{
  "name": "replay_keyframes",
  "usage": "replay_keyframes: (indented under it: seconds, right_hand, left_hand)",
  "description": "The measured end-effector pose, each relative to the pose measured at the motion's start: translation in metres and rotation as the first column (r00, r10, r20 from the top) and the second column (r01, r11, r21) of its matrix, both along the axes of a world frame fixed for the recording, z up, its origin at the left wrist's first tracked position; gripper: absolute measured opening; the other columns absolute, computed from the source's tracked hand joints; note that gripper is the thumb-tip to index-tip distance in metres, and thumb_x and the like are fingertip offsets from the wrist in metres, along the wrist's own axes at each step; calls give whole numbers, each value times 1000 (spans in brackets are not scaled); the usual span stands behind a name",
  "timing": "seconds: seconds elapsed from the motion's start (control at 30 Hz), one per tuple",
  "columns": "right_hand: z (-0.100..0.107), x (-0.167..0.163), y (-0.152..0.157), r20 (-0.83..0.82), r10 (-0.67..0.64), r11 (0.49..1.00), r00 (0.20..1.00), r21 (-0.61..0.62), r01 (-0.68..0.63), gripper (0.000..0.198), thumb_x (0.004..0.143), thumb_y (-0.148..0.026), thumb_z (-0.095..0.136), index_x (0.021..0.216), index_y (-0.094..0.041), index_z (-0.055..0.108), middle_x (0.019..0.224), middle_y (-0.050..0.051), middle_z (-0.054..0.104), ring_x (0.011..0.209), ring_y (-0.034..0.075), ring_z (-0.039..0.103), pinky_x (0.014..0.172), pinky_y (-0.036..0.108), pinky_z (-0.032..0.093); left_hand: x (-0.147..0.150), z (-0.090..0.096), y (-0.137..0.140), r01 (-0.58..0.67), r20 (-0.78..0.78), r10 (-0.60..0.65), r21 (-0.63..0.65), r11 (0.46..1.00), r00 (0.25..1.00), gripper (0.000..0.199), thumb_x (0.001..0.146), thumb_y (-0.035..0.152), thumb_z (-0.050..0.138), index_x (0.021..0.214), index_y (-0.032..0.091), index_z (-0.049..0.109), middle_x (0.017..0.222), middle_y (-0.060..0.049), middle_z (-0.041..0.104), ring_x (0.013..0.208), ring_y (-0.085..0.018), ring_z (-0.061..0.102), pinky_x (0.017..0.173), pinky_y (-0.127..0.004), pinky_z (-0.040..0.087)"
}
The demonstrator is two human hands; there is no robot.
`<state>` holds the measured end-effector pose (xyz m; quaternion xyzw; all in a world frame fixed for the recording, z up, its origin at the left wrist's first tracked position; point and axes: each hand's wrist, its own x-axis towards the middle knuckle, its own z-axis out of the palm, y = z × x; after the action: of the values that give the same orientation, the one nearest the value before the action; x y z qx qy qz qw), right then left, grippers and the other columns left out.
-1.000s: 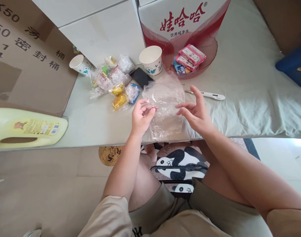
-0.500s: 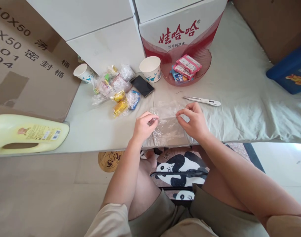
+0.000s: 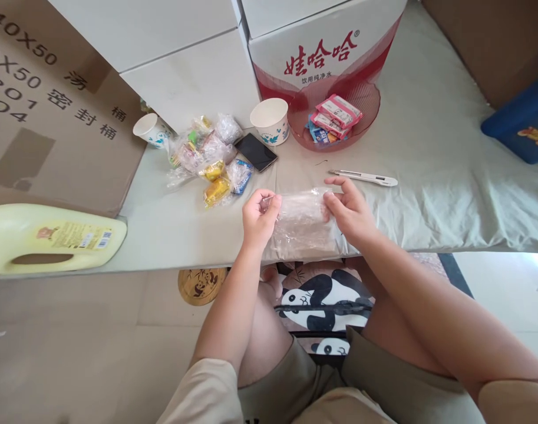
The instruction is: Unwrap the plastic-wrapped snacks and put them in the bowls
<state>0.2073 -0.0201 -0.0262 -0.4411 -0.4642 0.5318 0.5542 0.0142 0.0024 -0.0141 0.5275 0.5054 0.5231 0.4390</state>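
A clear plastic bag [image 3: 301, 221] stretches between my two hands above the front edge of the cloth-covered surface. My left hand [image 3: 260, 217] pinches its upper left corner between thumb and fingers. At the upper right corner, my right hand [image 3: 349, 211] grips the film with the thumb on top. Just beyond my right hand lies a white utility knife [image 3: 366, 178]. To the upper left of my left hand sits a pile of small wrapped items [image 3: 211, 153] in clear plastic, some with yellow or blue contents.
Behind the bag are a black phone [image 3: 256, 152], a paper bowl [image 3: 270, 122] and a pink bowl [image 3: 370, 118] holding packets. A paper cup [image 3: 151, 129] lies tilted at left. A yellow jug [image 3: 114, 235], cardboard box [image 3: 65, 112] and blue container [image 3: 520, 132] stand at the sides.
Both hands have rolled their grip, thumbs now on top, and the bag's upper edge is lifted and pulled flatter. The other objects stay in place.
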Motion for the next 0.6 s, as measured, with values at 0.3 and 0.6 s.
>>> replay_keyframes:
  seconds: [0.3, 0.6]
  right_hand:
    - [-4, -2, 6, -154, 80, 978, 985, -177, -107, 32, 73, -48, 76, 75, -23, 56, 69, -3, 54, 66, 12, 52, 66, 27, 46]
    - [-1, 5, 7, -99, 220, 942, 970, -236, -238, 38, 68, -42, 81, 94, -19, 66, 80, 2, 68, 71, 16, 62, 66, 30, 50]
  left_hand:
    - [-1, 3, 11, 204, 453, -63, -270, 941, 889, 43, 64, 46, 85, 92, 19, 66, 73, 1, 65, 69, -14, 66, 62, -25, 51]
    - [8, -2, 14, 207, 325, -83, -369, 906, 942, 31, 74, 34, 78, 98, 20, 63, 80, -1, 70, 76, -20, 72, 67, -30, 57]
